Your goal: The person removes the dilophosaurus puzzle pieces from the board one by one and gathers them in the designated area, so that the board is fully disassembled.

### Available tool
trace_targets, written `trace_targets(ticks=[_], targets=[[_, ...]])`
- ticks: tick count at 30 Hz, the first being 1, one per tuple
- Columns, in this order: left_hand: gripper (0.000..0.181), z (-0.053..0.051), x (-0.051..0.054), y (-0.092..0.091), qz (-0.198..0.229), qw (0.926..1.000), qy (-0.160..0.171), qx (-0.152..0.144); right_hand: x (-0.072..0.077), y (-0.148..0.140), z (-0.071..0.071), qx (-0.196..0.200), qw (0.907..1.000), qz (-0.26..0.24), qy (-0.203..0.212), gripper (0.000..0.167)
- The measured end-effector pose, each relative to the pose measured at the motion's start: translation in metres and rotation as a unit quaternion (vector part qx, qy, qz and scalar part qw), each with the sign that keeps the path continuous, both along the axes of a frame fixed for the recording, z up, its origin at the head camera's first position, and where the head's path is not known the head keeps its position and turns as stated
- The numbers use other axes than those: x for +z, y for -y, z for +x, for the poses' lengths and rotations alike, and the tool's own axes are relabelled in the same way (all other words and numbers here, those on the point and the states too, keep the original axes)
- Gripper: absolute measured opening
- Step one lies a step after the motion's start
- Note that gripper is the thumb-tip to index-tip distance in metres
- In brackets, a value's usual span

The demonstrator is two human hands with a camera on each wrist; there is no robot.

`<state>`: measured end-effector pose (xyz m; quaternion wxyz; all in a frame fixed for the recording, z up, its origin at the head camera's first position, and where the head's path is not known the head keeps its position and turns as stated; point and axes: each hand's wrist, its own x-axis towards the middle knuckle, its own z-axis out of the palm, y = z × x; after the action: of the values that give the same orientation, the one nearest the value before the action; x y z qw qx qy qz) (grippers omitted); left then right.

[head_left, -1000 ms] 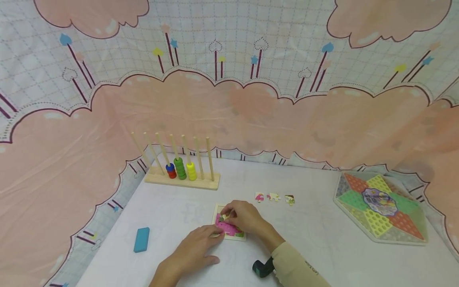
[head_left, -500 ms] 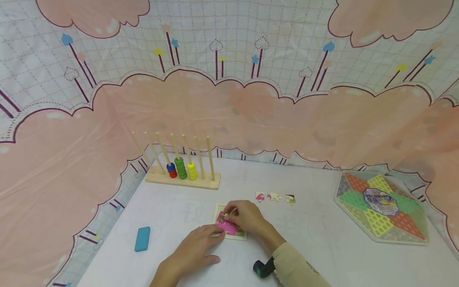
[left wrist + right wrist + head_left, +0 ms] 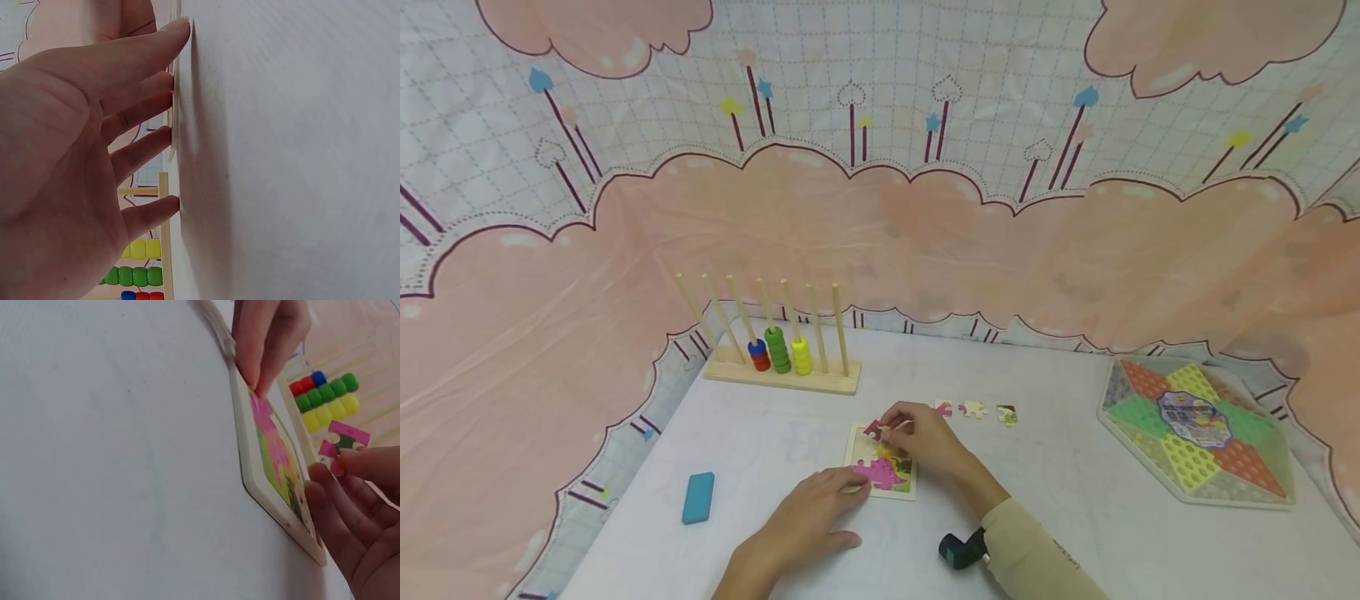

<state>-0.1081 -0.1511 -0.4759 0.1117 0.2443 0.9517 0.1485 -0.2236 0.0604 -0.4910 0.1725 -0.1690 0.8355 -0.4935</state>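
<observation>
A small wooden jigsaw tray (image 3: 852, 450) lies on the white table, with a pink dinosaur picture (image 3: 880, 473) partly filling it. My left hand (image 3: 808, 521) rests at the tray's near left corner, fingers extended, fingertips on the tray and picture. Over the tray's far part, my right hand (image 3: 928, 437) pinches a pink and dark green jigsaw piece (image 3: 350, 434) between thumb and fingers. In the right wrist view that piece is held tilted, apart from the tray. Bare board shows in the tray's far left part. Loose jigsaw pieces (image 3: 973, 410) lie beyond my right hand.
A wooden peg abacus (image 3: 782, 381) with coloured beads stands at the back left. A blue block (image 3: 697, 498) lies to the left. On the right sits a hexagonal game board (image 3: 1195, 433). A black angled object (image 3: 961, 550) is by my right sleeve.
My right hand has lifted the pink and green jigsaw piece out of the tray and shifted slightly away from me, uncovering more of the picture. The left hand stays in place.
</observation>
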Motion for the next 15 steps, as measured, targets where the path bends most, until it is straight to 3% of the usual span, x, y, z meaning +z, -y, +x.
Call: trace_targets(ticks=[4, 15], targets=[[0.065, 0.000, -0.001, 0.000, -0.001, 1.0000, 0.002, 0.001, 0.003, -0.006, -0.001, -0.022, 0.9993, -0.029, 0.007, 0.014], [0.066, 0.002, 0.001, 0.000, 0.000, 1.0000, 0.002, 0.002, 0.016, -0.030, -0.004, -0.091, 0.9949, -0.044, 0.008, 0.022]])
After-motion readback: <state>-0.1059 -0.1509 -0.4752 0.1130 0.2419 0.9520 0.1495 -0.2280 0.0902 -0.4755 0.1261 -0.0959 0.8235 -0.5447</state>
